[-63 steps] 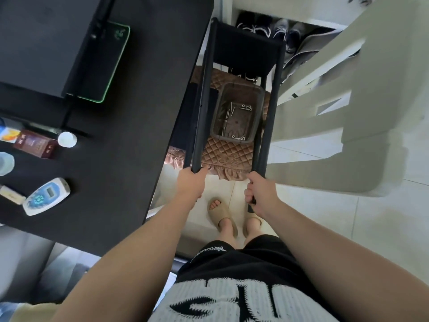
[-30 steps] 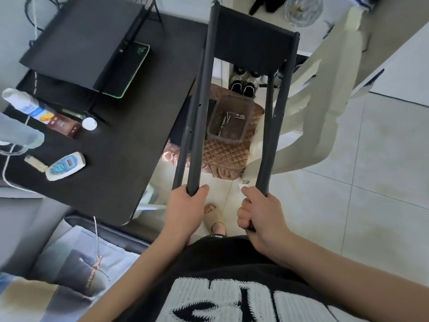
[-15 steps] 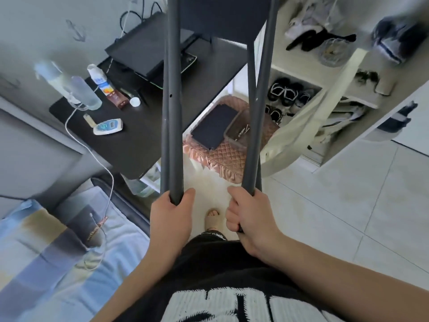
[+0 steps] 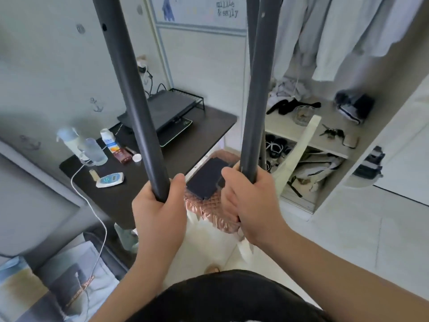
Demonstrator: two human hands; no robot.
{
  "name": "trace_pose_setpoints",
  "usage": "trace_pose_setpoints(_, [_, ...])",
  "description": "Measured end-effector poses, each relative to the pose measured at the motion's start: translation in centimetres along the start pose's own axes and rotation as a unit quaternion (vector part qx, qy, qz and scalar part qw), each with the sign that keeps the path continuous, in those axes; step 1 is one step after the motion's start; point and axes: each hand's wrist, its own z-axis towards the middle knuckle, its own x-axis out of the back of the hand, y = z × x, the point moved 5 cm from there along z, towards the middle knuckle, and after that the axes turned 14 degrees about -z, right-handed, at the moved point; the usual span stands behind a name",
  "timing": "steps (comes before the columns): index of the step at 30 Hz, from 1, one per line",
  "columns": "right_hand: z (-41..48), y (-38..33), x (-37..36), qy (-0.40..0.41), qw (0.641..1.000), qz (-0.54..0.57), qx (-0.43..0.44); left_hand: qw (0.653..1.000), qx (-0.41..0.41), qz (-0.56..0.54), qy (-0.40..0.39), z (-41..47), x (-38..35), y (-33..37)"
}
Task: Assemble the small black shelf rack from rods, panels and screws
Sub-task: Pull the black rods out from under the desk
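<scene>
Centre frame, the left grip (image 4: 160,212) wraps the foot of the left rod (image 4: 137,101) and the right grip (image 4: 249,205) wraps the right rod (image 4: 257,89). Both rods rise past the top edge. A loose black panel (image 4: 206,180) lies on the quilted stool (image 4: 216,214), so I'd judge fitting remains.

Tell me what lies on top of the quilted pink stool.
A flat black panel lies on the stool. The right hand and its rod cover the stool's right part, so anything there is hidden.
</scene>
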Motion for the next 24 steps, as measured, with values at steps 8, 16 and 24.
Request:
trace_pose_setpoints(8, [-2.3, -5.4, 11.1, 0.186, 0.978, 0.036, 0.083, 0.976, -0.026, -0.076, -0.204, -1.9, -14.5, 2.1])
trace_pose_setpoints(16, [-13.0, -4.8, 25.6, 0.431, 0.897, 0.053, 0.090, 0.890, 0.017, -0.046, -0.454, -14.4, -28.9, -0.7])
trace_pose_setpoints(24, [-25.8, 2.0, 35.3, 0.675, 0.726, 0.130, 0.015, 0.726, 0.102, 0.025, -0.679, -30.2, -37.2, -6.8])
